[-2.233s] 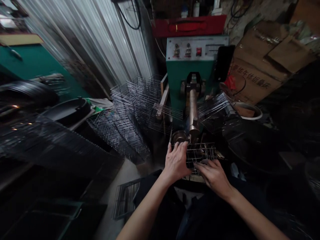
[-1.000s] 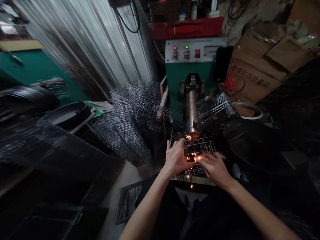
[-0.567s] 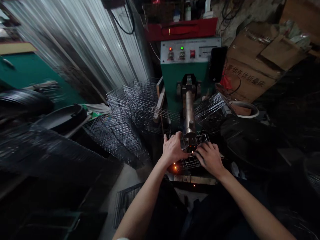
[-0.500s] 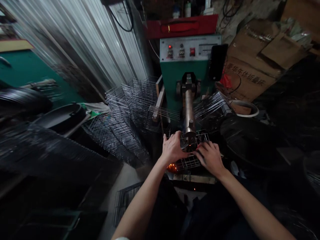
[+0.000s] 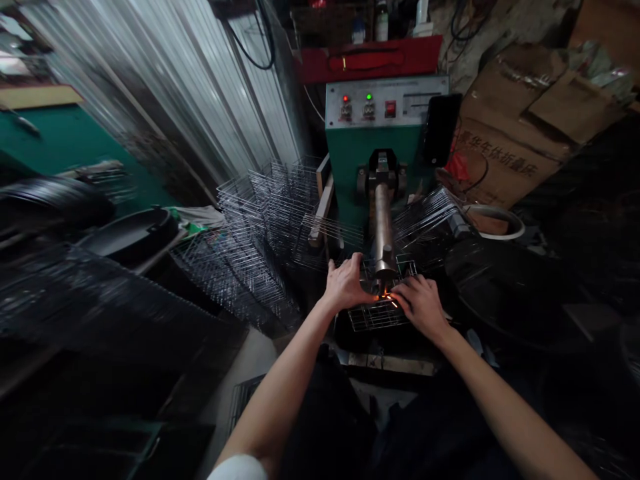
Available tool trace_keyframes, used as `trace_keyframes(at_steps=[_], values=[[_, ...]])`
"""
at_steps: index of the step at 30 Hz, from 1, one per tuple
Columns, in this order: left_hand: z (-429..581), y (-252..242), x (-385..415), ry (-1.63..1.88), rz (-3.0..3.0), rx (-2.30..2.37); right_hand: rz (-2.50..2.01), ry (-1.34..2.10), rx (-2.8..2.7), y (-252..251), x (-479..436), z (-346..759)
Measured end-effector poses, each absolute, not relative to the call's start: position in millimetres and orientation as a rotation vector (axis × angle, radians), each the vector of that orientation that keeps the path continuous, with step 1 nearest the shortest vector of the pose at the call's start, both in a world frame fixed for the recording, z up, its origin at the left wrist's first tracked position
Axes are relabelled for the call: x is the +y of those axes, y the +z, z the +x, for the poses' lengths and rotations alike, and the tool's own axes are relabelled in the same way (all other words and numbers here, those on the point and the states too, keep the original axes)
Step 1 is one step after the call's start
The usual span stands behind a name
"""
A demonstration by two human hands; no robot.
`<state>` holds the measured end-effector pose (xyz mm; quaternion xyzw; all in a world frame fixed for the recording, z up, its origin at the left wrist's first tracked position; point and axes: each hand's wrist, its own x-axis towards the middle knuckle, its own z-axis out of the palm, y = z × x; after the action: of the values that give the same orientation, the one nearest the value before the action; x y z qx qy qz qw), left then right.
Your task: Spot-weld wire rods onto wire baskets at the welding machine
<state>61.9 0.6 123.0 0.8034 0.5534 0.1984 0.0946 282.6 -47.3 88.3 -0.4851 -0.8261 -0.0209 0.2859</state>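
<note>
My left hand [image 5: 346,285] grips the left side of a small wire rack [image 5: 373,320], its thumb stretched inward along the wires. On the other side my right hand [image 5: 423,303] has its fingers closed at the rack, close to the left thumb. Between the two hands, orange sparks [image 5: 387,297] glow under the tip of a spot welder's thick metal arm [image 5: 383,230]. Exactly which wires the fingertips pinch is hidden. The green welder body [image 5: 347,143] stands behind, with a red and a green lamp lit on its control panel [image 5: 410,100].
Stacked wire racks [image 5: 235,267] stand on the left. A bundle of loose wires [image 5: 425,213] lies right of the welder arm, near a round pale basin [image 5: 513,223]. A phone [image 5: 443,130] is fixed to the welder's front. Cardboard boxes [image 5: 510,133] lean at the back right.
The green lamp has come on and sparks now flare right under the welder tip; the earlier sparks at the rack's lower left are gone. Both hands keep nearly the same hold.
</note>
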Motion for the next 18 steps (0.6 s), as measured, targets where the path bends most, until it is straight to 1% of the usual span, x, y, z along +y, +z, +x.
trace_keyframes(at_steps=[3,5,8,10,14,18], values=[[56,126,4,0.550,2.412,1.591,-1.224,0.064,-2.206,96,-42,294],[48,134,13,0.498,2.424,1.563,-1.172,0.153,-2.109,105,-25,308],[34,151,37,0.309,2.485,1.683,-1.254,0.239,-1.945,120,18,334],[29,161,55,0.141,2.539,1.749,-1.357,0.373,-1.979,127,50,348],[30,169,78,-0.069,2.572,1.577,-1.379,0.638,-2.127,126,95,364],[37,167,87,-0.095,2.554,1.417,-1.433,0.900,-2.140,113,108,372]])
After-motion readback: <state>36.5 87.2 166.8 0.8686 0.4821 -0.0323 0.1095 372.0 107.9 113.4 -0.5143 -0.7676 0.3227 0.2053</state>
